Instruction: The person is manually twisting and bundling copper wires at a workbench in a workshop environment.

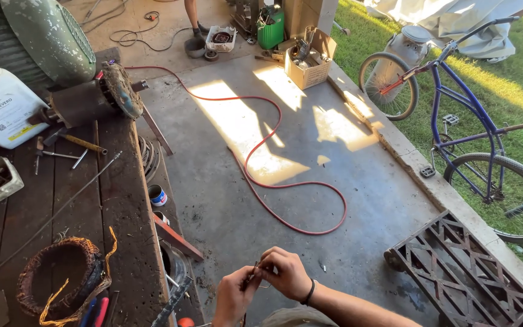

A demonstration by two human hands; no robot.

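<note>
My left hand (233,297) and my right hand (286,272) meet low in the frame over the concrete floor (225,200). Both pinch a small thin piece, seemingly a bit of wire (255,270), between the fingertips. A dark band circles my right wrist. To the left, on the wooden bench (119,200), lies a round copper wire coil (62,278) with loose yellow strands. A long thin metal rod (55,212) runs across the bench boards.
A red hose (273,181) loops over the floor. A blue bicycle (473,133) stands on the grass at right, a metal grate (467,272) lies below it. A white jug (1,106), motor parts (101,97), hand tools and a cardboard box (307,63) are around. Another person's legs (194,15) show far off.
</note>
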